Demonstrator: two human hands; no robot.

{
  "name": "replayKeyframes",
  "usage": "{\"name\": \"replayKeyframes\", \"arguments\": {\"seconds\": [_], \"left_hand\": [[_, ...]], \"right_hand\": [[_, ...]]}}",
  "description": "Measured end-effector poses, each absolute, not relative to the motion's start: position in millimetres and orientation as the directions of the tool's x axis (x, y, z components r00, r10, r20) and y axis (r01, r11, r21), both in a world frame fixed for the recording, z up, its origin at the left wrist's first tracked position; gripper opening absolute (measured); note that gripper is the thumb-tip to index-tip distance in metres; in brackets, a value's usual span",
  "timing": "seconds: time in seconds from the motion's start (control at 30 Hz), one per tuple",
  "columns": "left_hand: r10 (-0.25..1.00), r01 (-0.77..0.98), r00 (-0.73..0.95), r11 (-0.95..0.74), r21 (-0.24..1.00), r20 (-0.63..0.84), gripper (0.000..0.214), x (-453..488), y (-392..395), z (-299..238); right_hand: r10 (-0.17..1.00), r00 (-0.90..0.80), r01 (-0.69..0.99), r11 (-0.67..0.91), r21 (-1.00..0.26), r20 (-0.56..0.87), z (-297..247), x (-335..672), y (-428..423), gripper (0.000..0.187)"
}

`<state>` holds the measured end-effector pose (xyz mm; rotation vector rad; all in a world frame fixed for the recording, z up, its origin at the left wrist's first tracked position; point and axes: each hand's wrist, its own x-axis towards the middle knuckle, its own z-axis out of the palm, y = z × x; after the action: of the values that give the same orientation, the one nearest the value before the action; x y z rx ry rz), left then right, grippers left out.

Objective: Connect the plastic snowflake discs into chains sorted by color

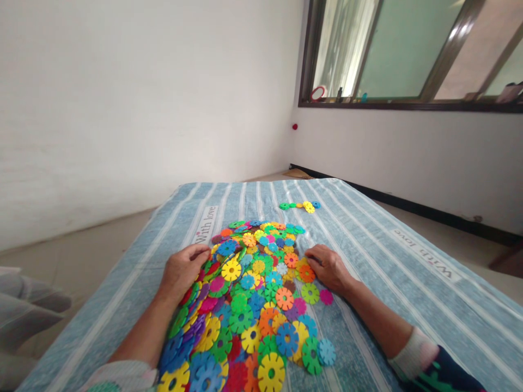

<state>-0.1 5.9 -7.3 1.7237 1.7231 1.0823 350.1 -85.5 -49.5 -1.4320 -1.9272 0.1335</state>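
Note:
A wide heap of flat, notched plastic flower discs in many colours spreads over the cloth between my hands. My left hand is at the heap's left edge, fingers curled together with their tips against the discs beside a blue disc. Across from it, my right hand is closed at the right edge, its fingertips by an orange disc. What either hand pinches, if anything, is hidden by the fingers. Farther back lies a short joined row of green, orange, yellow and blue discs.
The bed-like surface has a blue striped cloth printed "With love". A white wall stands behind, and a dark-framed window is at upper right. Small items, including a red-rimmed mirror, line its sill. Grey fabric shows at far left.

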Motion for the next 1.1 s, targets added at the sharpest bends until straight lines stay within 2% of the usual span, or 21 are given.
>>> {"name": "replayKeyframes", "arguments": {"seconds": [1.1], "left_hand": [[0.974, 0.631, -0.072, -0.122, 0.766, 0.214, 0.034, -6.4, 14.0, -16.4]], "right_hand": [[0.872, -0.115, 0.789, 0.372, -0.490, 0.476, -48.6, 348.9, -85.0, 0.015]]}}
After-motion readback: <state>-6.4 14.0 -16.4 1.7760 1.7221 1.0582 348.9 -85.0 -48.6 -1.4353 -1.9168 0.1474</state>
